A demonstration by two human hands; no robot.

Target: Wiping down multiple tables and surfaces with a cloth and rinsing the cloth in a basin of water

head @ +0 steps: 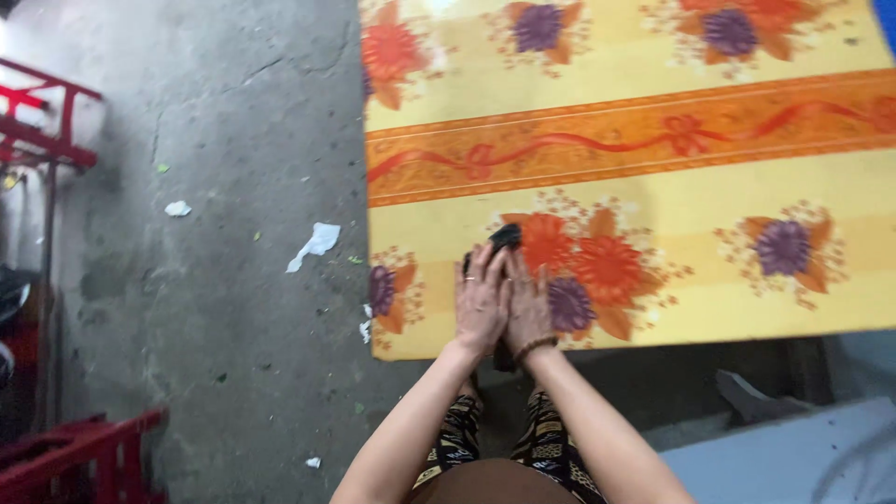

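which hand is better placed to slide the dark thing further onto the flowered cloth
Probably the left hand: its fingertips reach nearest the dark object on the flowered cloth. The right hand lies beside it, slightly further back. Both hands cover most of the object.

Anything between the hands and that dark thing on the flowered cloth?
Nothing visible. The left hand and right hand are already pressed side by side over the dark object, whose tip pokes out past the fingers, on the yellow flowered cloth.
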